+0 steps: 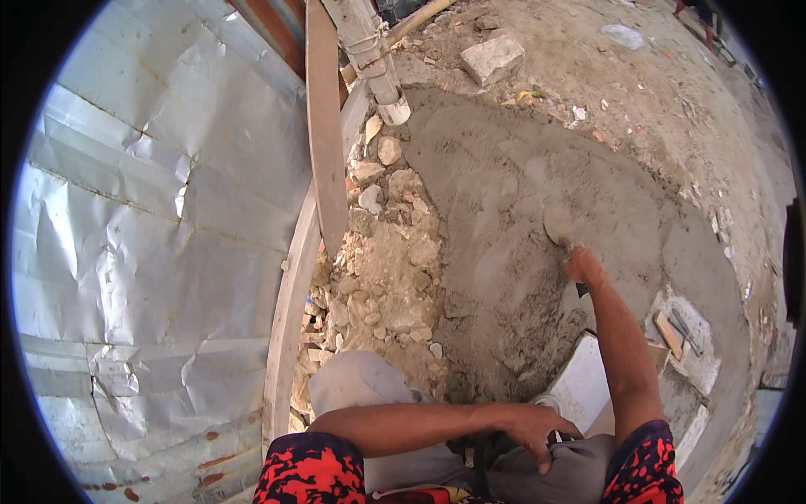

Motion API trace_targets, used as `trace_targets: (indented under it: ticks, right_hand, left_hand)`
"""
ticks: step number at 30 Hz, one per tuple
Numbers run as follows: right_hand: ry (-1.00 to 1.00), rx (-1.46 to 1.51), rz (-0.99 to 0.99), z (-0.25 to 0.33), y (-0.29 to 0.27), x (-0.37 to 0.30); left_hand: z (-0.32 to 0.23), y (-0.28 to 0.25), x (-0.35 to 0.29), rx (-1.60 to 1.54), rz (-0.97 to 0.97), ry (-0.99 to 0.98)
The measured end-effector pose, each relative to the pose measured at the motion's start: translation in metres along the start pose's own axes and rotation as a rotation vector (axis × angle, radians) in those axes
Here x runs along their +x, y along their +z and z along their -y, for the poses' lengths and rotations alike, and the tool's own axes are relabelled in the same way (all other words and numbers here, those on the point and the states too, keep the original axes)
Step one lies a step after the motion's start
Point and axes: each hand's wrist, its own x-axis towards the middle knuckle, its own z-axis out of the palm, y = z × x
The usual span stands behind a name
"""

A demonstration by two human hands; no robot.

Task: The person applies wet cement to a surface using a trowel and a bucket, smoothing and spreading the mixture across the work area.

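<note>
My right hand (585, 266) is gripping the trowel (557, 223), smoothing wet concrete (491, 172); left hand (536, 426), fingers apart, is resting; I am likely needing even strokes next.

An outdoor building site: a broad patch of wet grey cement (504, 168) covers the ground, with loose rubble (386, 244) along its left, a dented metal-sheet wall (201, 227) farther left, and littered dirt (663, 118) and a rough block (493, 60) beyond its far edge.
</note>
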Motion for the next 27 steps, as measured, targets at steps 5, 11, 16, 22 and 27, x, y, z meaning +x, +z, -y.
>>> trace_targets:
  ticks: [5,11,16,22,27]
  right_hand:
    - [-0.033,0.031,-0.157,-0.012,0.015,0.009]
    - [-0.055,0.051,-0.194,-0.011,0.018,0.006]
    - [-0.06,0.006,-0.179,-0.017,0.02,0.014]
    - [-0.014,0.021,-0.111,0.001,0.008,0.002]
    - [-0.013,0.013,-0.093,-0.013,0.013,0.012]
  left_hand:
    - [0.001,0.0,0.002,-0.003,0.015,0.007]
    - [-0.002,-0.001,0.0,-0.049,0.038,-0.029]
    - [0.001,0.001,0.003,-0.056,0.042,-0.02]
    - [0.002,0.001,0.0,-0.085,0.037,-0.04]
    - [-0.004,0.0,0.001,-0.066,0.046,-0.044]
